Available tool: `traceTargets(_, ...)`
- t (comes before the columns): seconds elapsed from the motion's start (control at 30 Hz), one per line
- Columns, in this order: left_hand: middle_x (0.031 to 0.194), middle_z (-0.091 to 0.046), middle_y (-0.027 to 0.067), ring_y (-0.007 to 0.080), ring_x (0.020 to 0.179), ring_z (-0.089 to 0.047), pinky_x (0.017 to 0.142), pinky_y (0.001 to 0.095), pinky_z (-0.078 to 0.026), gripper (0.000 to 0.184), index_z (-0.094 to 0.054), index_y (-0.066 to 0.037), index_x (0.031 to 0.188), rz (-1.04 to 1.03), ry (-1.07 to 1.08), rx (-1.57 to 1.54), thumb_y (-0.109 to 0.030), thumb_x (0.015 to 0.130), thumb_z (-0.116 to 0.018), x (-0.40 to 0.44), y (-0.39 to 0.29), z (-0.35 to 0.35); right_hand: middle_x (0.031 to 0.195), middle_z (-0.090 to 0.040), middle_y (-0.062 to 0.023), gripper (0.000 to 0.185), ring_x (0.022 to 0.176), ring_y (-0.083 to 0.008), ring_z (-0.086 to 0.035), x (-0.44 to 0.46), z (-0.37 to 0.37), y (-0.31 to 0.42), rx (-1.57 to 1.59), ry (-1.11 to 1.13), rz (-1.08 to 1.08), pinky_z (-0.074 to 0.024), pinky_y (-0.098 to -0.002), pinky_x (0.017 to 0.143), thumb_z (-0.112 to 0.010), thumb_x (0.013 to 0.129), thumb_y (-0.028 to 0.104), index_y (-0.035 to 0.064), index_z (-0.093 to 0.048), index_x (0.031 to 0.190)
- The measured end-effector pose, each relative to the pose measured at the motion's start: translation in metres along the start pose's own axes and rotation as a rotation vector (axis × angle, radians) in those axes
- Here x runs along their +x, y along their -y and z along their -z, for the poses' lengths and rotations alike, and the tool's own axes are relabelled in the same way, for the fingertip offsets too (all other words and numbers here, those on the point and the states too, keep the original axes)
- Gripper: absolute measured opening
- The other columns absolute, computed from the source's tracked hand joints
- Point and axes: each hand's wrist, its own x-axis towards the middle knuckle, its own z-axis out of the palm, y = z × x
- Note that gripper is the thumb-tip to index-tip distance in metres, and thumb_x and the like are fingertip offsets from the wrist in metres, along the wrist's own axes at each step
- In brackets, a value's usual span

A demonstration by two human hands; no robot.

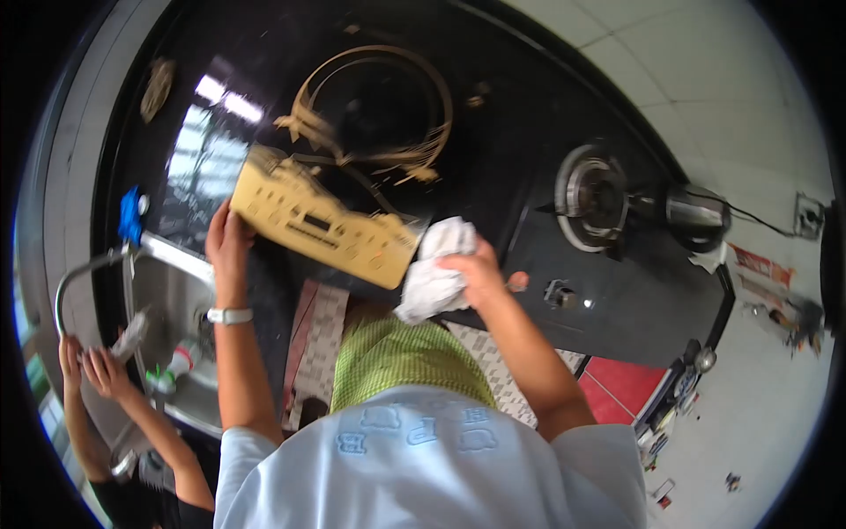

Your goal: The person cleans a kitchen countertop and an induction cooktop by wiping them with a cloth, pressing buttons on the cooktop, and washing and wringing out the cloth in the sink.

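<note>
In front of me is what looks like an induction cooker, with a gold control panel (pixel 322 225) that has a small dark display and rows of buttons. A gold ring pattern (pixel 445 106) marks its glossy black top, which blends into the black counter. My left hand (pixel 229 242), with a white band on the wrist, grips the panel's left corner. A crumpled white cloth (pixel 436 273) is bunched in my right hand (pixel 476 273), touching the panel's right end. The fingers under the cloth are partly hidden.
A gas burner (pixel 592 198) and a metal kettle (pixel 696 216) with a cord stand to the right. At the left, another person's hands (pixel 92 366) work at a steel sink (pixel 181 251) holding a green-and-white bottle (pixel 176 366). A blue item (pixel 130 216) lies behind the tap.
</note>
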Motion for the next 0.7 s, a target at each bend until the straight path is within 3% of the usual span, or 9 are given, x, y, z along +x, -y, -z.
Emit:
traceTargets(0.03, 0.081, -0.061, 0.0017, 0.0056, 0.062, -0.052, 0.055, 0.0181, -0.042, 0.033, -0.053, 0.0, 0.121, -0.023, -0.002, -0.009, -0.018, 0.095, -0.047, 0.005, 0.001, -0.001, 0.098, -0.063, -0.0092, 0.052, 0.09, -0.0226, -0.062, 0.004, 0.0, -0.004, 0.03, 0.027, -0.002, -0.0493, -0.0358, 0.082, -0.065, 0.058, -0.007, 0.0027, -0.056, 0.109)
traceTargets(0.13, 0.085, -0.063, 0.0053, 0.0075, 0.058, -0.054, 0.051, 0.0182, -0.044, 0.032, -0.055, 0.004, 0.117, -0.072, -0.001, 0.105, -0.017, 0.095, -0.047, 0.023, 0.014, 0.003, 0.1, -0.063, -0.0095, 0.058, 0.094, -0.0232, -0.06, 0.006, -0.011, 0.0, 0.109, 0.013, 0.003, -0.0457, -0.0353, 0.088, -0.065, 0.058, -0.007, 0.0024, -0.055, 0.114)
traceTargets(0.17, 0.087, -0.064, 0.0071, 0.0096, 0.059, -0.057, 0.053, 0.0187, -0.047, 0.03, -0.057, 0.004, 0.113, -0.075, -0.057, -0.082, -0.017, 0.094, -0.048, 0.03, 0.027, -0.005, 0.101, -0.063, -0.0094, 0.058, 0.097, -0.0241, -0.058, 0.009, -0.007, -0.002, 0.109, -0.032, -0.018, -0.044, -0.035, 0.091, -0.065, 0.058, -0.007, 0.0024, -0.055, 0.115)
traceTargets(0.27, 0.087, -0.062, 0.0054, 0.0094, 0.066, -0.058, 0.057, 0.0211, -0.05, 0.029, -0.059, 0.003, 0.111, -0.067, -0.005, 0.023, -0.018, 0.093, -0.049, 0.01, -0.004, -0.004, 0.092, -0.064, -0.0153, 0.042, 0.081, -0.0295, -0.064, 0.001, 0.0, 0.013, 0.142, 0.042, -0.148, -0.0533, -0.0432, 0.078, -0.063, 0.06, -0.007, -0.0046, -0.058, 0.102)
traceTargets(0.33, 0.076, -0.063, 0.0053, 0.009, 0.057, -0.057, 0.052, 0.0208, -0.047, 0.029, -0.059, 0.005, 0.111, -0.063, -0.047, 0.141, -0.015, 0.093, -0.048, 0.009, -0.013, -0.008, 0.095, -0.062, -0.0148, 0.044, 0.087, -0.0297, -0.063, 0.005, 0.009, 0.012, 0.206, 0.039, -0.095, -0.0515, -0.0424, 0.083, -0.062, 0.06, -0.007, -0.0035, -0.056, 0.104)
traceTargets(0.4, 0.078, -0.063, 0.0053, 0.0095, 0.059, -0.057, 0.054, 0.0207, -0.045, 0.029, -0.059, 0.004, 0.112, -0.02, -0.094, 0.195, -0.015, 0.093, -0.047, 0.006, -0.016, -0.011, 0.101, -0.06, -0.0146, 0.046, 0.094, -0.03, -0.061, 0.007, 0.015, 0.014, 0.215, 0.043, -0.095, -0.05, -0.0429, 0.085, -0.061, 0.062, -0.007, -0.0024, -0.054, 0.108)
traceTargets(0.7, 0.079, -0.064, 0.0071, 0.0105, 0.06, -0.058, 0.055, 0.0212, -0.046, 0.03, -0.057, 0.005, 0.113, -0.026, -0.079, 0.152, -0.014, 0.093, -0.046, 0.007, -0.018, -0.011, 0.098, -0.061, -0.0116, 0.041, 0.092, -0.0266, -0.06, 0.004, -0.011, 0.019, 0.191, 0.031, -0.155, -0.0493, -0.0409, 0.084, -0.063, 0.064, -0.004, -0.0015, -0.055, 0.104)
